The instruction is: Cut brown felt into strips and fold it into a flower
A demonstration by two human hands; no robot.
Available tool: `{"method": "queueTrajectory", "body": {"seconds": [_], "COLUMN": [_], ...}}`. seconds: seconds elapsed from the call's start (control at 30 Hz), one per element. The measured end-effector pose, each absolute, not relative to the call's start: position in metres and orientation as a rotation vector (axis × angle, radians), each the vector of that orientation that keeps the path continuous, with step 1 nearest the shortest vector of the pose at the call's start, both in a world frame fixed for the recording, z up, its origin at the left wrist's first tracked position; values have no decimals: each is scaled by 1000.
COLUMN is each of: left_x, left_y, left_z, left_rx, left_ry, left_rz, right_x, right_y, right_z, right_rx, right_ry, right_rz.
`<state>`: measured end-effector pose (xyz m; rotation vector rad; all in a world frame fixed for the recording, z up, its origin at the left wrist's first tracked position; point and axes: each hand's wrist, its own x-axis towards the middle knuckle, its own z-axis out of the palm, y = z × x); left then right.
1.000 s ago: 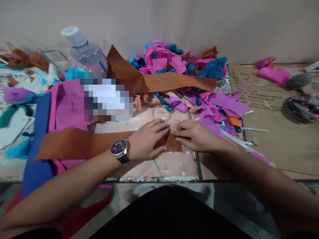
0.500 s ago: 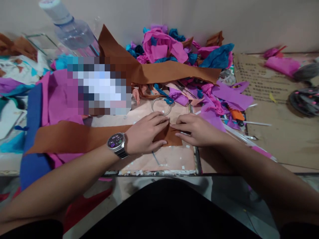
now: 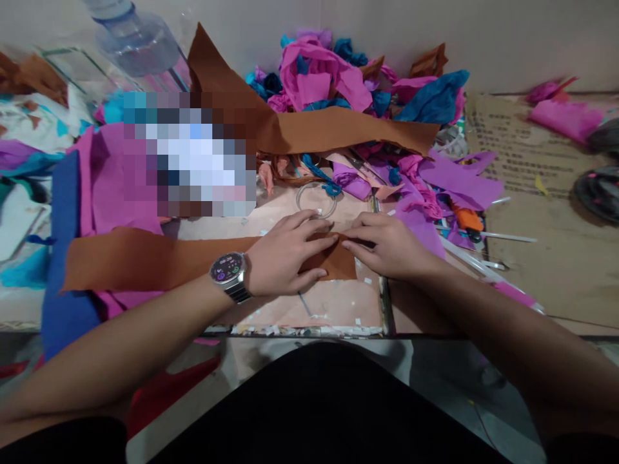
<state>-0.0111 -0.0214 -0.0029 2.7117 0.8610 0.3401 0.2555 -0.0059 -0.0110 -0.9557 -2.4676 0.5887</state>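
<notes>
A long strip of brown crepe paper (image 3: pixel 203 251) lies across the table in front of me. My left hand (image 3: pixel 287 254), with a watch on its wrist, rests on the strip with fingers spread and pressing near its right end. At the strip's upper right corner, my right hand (image 3: pixel 387 241) has its thumb and fingertips closed on the paper edge. Just beyond my fingers lies a coil of thin wire (image 3: pixel 298 200). Another brown crepe strip (image 3: pixel 348 129) stretches over the scrap heap at the back.
Pink, purple and blue crepe scraps (image 3: pixel 329 77) are piled against the wall. A clear bottle (image 3: pixel 140 48) stands back left. Pink paper (image 3: pixel 116 174) and blue paper (image 3: pixel 62 238) lie at left. Right are orange-handled scissors (image 3: pixel 467 219), white sticks (image 3: pixel 507 236) and cardboard (image 3: pixel 536 258).
My right fingertips have drawn together at the strip's upper edge and moved slightly right. My left hand stays on the strip. The whole view has shifted a little.
</notes>
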Motion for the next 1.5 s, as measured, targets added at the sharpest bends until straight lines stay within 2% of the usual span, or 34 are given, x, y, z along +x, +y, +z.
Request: {"method": "queueTrajectory", "body": {"seconds": [0.33,0.7,1.5], "left_x": [-11,-11,-11], "left_y": [-21,-21,-19], "left_z": [-2,-2,-1], "left_rx": [2695,2703,2691], "left_ry": [876,856,882], "left_rz": [338,311,340], "right_x": [258,252,257], "right_y": [-5,-8,-6], "right_z": [-11,-16,-12], "right_rx": [-902,-1053,-853], "right_ry": [-2517,-2492,-2627], "right_rz": [505,415,433]}}
